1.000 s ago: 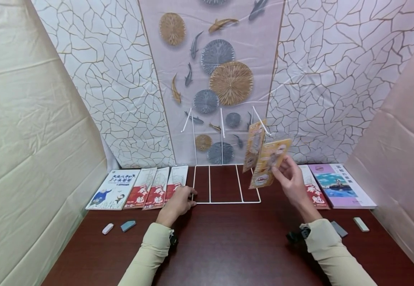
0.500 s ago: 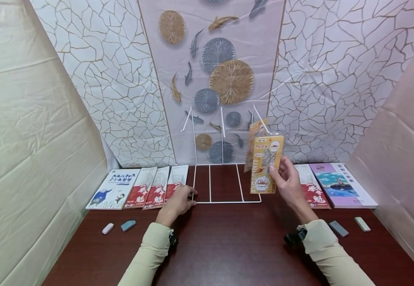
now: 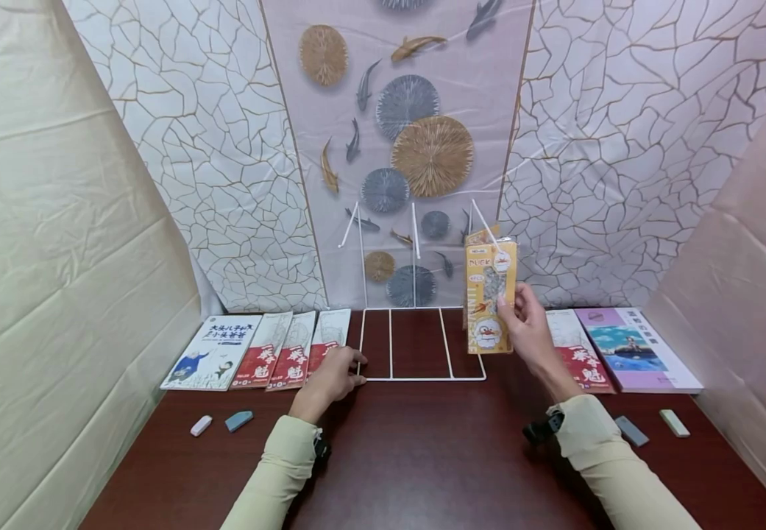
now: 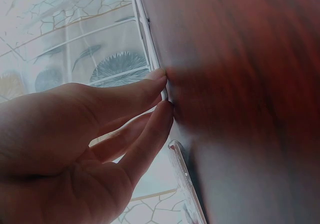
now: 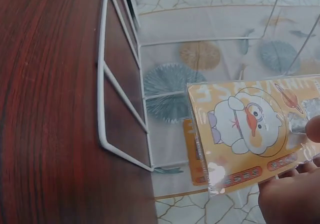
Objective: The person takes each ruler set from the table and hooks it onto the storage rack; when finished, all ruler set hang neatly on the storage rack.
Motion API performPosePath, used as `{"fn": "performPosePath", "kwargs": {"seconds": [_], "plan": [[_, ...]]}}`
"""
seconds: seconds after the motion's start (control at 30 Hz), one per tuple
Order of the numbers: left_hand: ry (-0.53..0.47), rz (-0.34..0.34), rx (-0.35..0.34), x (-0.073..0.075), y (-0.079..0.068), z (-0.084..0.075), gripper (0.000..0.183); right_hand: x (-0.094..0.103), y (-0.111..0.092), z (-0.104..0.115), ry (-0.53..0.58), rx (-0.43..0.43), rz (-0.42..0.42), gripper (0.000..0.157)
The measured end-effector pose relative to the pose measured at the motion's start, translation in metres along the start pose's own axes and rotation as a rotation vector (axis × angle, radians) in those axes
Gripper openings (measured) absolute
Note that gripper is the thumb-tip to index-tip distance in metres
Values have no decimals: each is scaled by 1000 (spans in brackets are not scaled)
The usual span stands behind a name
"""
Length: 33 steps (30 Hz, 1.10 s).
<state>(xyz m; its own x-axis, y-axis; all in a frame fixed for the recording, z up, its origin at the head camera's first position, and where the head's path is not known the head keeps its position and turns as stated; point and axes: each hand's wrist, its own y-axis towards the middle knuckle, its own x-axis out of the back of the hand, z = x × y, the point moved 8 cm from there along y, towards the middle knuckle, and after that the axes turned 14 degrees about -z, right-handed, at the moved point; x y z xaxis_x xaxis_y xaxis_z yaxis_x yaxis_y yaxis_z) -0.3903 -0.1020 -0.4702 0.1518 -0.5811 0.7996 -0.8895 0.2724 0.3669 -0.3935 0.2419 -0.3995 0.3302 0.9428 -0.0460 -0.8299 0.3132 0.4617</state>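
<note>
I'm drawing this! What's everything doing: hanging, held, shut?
White wire rack, upright, left hook and middle hook bare
Front DUCK pack, held; hooked or not, can't tell
Rear orange pack, hanging, mostly hidden
Left hand, pinching the rack
Right hand, gripping the front pack
Purple book, shut
White book, shut
Red booklets, shut
Small blocks, lying flat
</note>
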Motion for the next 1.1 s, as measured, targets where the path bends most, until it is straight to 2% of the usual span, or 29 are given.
{"fn": "performPosePath", "kwargs": {"seconds": [0.2, 0.4, 0.47, 0.57, 0.67, 0.8, 0.9, 1.03, 1.1], "plan": [[1, 12, 14, -1, 3, -2, 29, -1, 3, -6, -14, -30, 22, 38], [3, 19, 17, -4, 3, 0, 29, 14, 3, -20, -151, -56, -5, 52], [0, 20, 17, -5, 3, 0, 29, 24, 2, -27, -240, -65, -21, 55], [-12, 24, 22, -5, 2, 1, 30, 43, -1, -37, -430, -58, -18, 58], [-19, 15, 35, -4, 2, 3, 30, 60, -5, -47, -692, -28, 49, 60], [-15, 6, 47, -3, 2, 5, 30, 78, -7, -63, -945, -39, 164, 64], [-17, 14, 48, -2, 1, 5, 30, 88, -7, -72, -1036, -66, 210, 61], [-14, 16, 48, -2, 1, 6, 30, 94, -5, -76, -1076, -53, 240, 55], [-7, 16, 46, -2, 1, 6, 30, 97, -4, -76, -1087, -49, 230, 55]]}}
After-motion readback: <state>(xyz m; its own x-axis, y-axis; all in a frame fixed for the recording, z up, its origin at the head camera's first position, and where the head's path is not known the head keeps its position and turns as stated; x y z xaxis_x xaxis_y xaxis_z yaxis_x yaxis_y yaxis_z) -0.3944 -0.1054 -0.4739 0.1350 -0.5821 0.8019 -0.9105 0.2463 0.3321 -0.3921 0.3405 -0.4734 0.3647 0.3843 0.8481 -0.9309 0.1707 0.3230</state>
